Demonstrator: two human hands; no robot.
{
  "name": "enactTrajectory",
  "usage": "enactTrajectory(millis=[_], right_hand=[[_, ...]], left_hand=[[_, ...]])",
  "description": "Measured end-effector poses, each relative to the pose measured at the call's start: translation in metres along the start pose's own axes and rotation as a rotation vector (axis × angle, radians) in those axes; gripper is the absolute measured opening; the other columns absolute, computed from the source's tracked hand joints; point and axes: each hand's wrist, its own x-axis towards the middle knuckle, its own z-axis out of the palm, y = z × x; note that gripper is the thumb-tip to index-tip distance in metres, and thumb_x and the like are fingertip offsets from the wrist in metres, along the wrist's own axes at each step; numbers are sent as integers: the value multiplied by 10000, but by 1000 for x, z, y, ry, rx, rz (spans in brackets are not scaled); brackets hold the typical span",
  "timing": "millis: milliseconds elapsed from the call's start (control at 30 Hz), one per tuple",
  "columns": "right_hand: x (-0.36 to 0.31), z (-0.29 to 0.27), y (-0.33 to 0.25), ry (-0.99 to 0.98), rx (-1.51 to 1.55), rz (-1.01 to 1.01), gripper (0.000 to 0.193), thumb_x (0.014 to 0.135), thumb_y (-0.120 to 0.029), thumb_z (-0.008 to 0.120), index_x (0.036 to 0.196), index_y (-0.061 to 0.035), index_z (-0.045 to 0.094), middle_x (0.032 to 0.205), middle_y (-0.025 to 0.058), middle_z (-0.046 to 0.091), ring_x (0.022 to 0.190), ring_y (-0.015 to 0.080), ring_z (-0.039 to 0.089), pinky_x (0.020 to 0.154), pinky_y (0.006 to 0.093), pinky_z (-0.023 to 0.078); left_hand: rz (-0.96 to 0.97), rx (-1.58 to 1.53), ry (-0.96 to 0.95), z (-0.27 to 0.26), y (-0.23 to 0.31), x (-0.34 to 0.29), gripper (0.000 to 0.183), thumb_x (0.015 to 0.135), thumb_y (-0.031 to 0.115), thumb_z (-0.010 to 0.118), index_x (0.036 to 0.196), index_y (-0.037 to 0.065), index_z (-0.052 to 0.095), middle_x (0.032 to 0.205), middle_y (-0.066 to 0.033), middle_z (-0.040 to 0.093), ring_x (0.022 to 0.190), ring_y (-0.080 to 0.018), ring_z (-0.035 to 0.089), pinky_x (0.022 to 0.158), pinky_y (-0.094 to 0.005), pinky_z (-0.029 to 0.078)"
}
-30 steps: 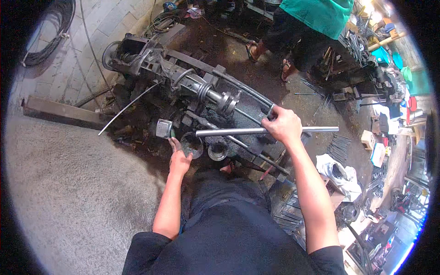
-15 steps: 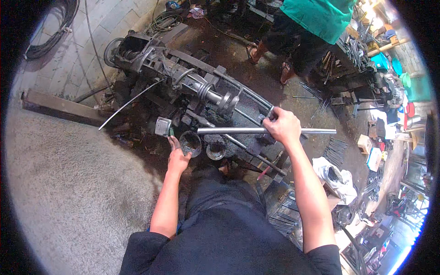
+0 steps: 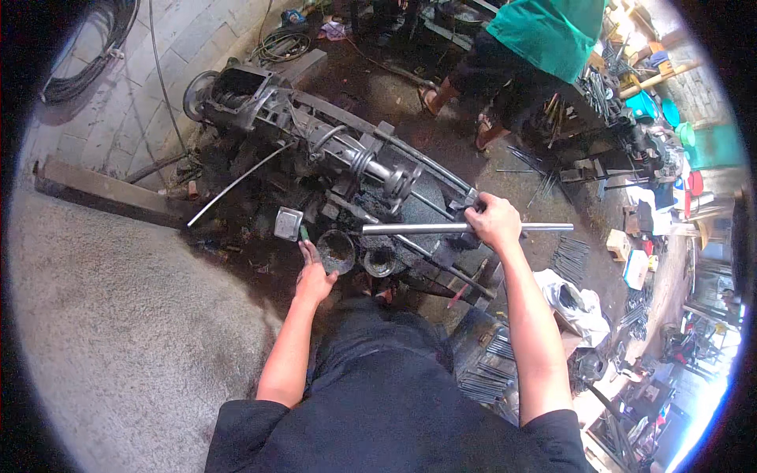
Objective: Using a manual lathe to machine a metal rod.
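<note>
My right hand [image 3: 496, 221] is closed around a long, smooth metal rod [image 3: 418, 229], gripping it right of its middle. The rod lies crosswise above the lower end of a greasy machine [image 3: 347, 150] with rails and a round chuck-like part [image 3: 400, 182]. Lower on the left, my left hand [image 3: 314, 280] has its fingers stretched and its thumb apart. Its fingertips reach a small green piece [image 3: 304, 233] beside a square metal box [image 3: 289, 223]. A round container [image 3: 337, 251] is next to that hand; whether the hand touches it, I cannot tell. A smaller round container [image 3: 379, 262] stands beside it.
A person in a green shirt [image 3: 548, 35] stands beyond the machine. A thin rod [image 3: 236, 184] sticks out from the machine's left side. On the right lie stacked rods [image 3: 569, 258], a white sack [image 3: 576, 307] and small boxes [image 3: 619, 245]. A beam [image 3: 110, 193] rests by the wall.
The view has shifted slightly, and the machine appears a little lower and farther right. The held rod's left end appears farther right. My left hand stays by the green piece.
</note>
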Motion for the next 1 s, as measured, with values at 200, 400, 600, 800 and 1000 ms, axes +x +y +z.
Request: enactTrajectory(millis=[200, 400, 600, 800, 1000], right_hand=[[0, 2, 1, -34, -16, 35, 344, 711, -395, 649, 908, -120, 713, 901, 186, 691, 904, 376, 658, 810, 462, 516], [1, 2, 1, -4, -25, 74, 331, 720, -386, 664, 917, -123, 709, 917, 173, 693, 913, 361, 659, 811, 445, 518], [4, 15, 13, 133, -14, 44, 310, 705, -354, 635, 890, -114, 698, 872, 168, 685, 868, 362, 659, 777, 453, 520], [-1, 12, 14, 91, 15, 61, 357, 705, -375, 651, 947, -120, 710, 912, 149, 698, 898, 353, 662, 805, 454, 524], [-1, 11, 12, 185, 51, 73, 347, 699, -367, 655, 932, -115, 709, 888, 155, 697, 876, 360, 662, 795, 445, 528]], left_hand=[[42, 59, -118, -7, -10, 2, 1108, 796, 267, 703, 1474, -16, -126, 1549, -285, -49, 1216, -453, 491, 968, -471, 461], [52, 71, -214, -21, -9, 0, 1129, 812, 247, 700, 1462, 14, -192, 1551, -271, -54, 1259, -464, 438, 1013, -473, 425], [107, 59, -207, -21, -13, 2, 1122, 817, 259, 694, 1467, 25, -190, 1546, -290, -33, 1248, -478, 441, 1000, -493, 431], [105, 114, -237, -26, -12, 7, 1125, 810, 267, 700, 1472, 29, -178, 1543, -297, -22, 1203, -481, 485, 996, -506, 431], [142, 155, -198, -26, -9, 10, 1077, 820, 304, 686, 1483, -1, -107, 1520, -347, 42, 1125, -509, 535, 955, -492, 467]])
